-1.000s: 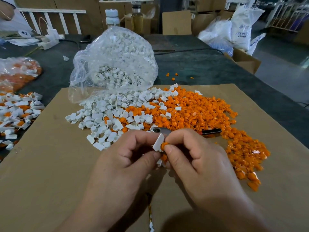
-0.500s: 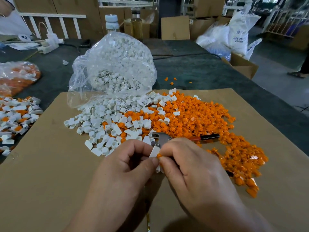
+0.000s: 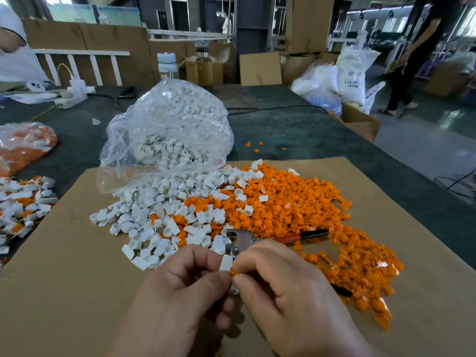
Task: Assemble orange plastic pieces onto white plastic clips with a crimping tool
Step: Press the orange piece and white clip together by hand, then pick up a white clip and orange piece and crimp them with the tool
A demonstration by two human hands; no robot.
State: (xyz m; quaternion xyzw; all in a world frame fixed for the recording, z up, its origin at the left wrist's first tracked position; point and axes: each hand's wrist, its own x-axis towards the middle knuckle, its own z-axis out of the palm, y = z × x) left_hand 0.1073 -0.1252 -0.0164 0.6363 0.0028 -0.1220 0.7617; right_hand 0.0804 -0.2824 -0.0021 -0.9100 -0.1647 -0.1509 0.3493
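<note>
Your left hand [image 3: 185,287] pinches a white clip [image 3: 226,262] between thumb and forefinger, other fingers curled. Your right hand [image 3: 283,287] pinches a small orange piece [image 3: 234,270] the same way, pressed against the clip's lower edge. Both are held just above the cardboard sheet [image 3: 64,266], front centre. The crimping tool [image 3: 240,239] lies on the sheet just behind your knuckles, metal head to the left, red-and-black handle running right over the loose orange pieces [image 3: 296,202]. A second handle pokes out from under your right hand, can't tell if the hand touches it. Loose white clips [image 3: 154,217] are heaped left-centre, spilling from an open clear plastic bag [image 3: 170,130] behind them, and the two heaps mix where they meet. Far left on the dark surface [image 3: 296,130] — a heap of white-and-orange parts [image 3: 23,202] and an orange-filled bag [image 3: 23,143]
</note>
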